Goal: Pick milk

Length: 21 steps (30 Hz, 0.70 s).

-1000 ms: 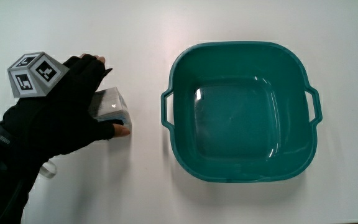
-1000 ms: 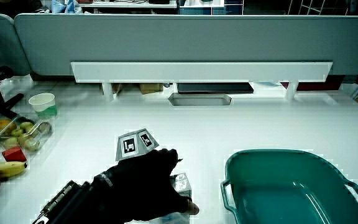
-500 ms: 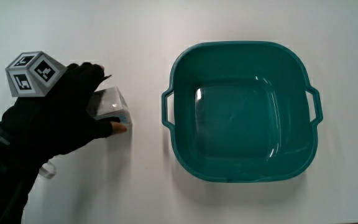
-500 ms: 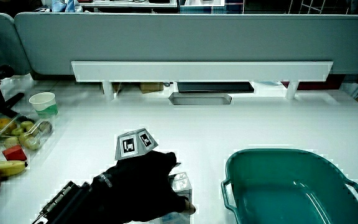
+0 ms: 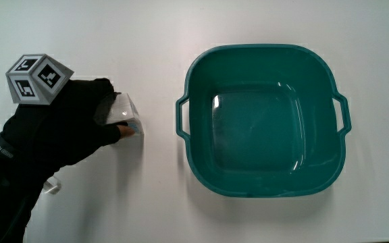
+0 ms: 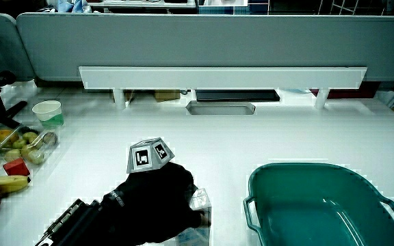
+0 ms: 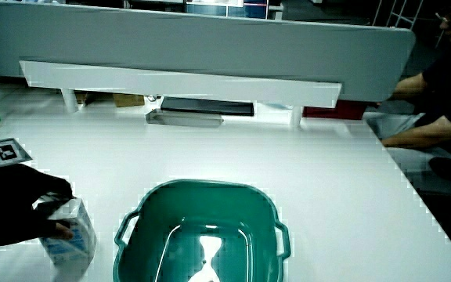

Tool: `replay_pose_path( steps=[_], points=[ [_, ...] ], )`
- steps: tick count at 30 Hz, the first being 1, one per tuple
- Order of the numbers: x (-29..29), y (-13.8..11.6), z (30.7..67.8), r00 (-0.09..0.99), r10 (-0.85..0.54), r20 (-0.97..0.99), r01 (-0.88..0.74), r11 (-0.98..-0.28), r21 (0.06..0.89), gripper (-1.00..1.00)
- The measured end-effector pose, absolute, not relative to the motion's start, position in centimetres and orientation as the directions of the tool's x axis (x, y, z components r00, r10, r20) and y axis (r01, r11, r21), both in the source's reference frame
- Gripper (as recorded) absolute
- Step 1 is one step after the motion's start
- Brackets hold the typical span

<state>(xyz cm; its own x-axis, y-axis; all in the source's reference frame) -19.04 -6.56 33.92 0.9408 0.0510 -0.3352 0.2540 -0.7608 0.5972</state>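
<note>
The hand (image 5: 66,131) has its fingers wrapped around the milk carton (image 5: 125,116), sitting on the table (image 5: 147,40) beside the teal tub (image 5: 262,121).

There is one milk carton (image 5: 125,116), one green tub (image 5: 262,121), and one hand (image 5: 59,131) with one cube (image 5: 38,79). In a side view there is one paper cup (image 6: 46,113) and one banana (image 6: 5,183).

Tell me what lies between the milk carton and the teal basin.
Nothing: only bare white table separates the milk carton, held by the hand, from the teal basin; clearest in the main view.
</note>
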Motion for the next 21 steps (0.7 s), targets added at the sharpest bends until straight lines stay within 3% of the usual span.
replay_pose_path(
  steps=[14, 21],
  points=[
    [-19.11, -6.33, 33.87, 0.930, 0.070, -0.361, 0.271, -0.794, 0.545, 1.00],
    [-19.29, -6.31, 33.04, 0.921, 0.092, -0.377, 0.290, -0.810, 0.510, 1.00]
  ],
)
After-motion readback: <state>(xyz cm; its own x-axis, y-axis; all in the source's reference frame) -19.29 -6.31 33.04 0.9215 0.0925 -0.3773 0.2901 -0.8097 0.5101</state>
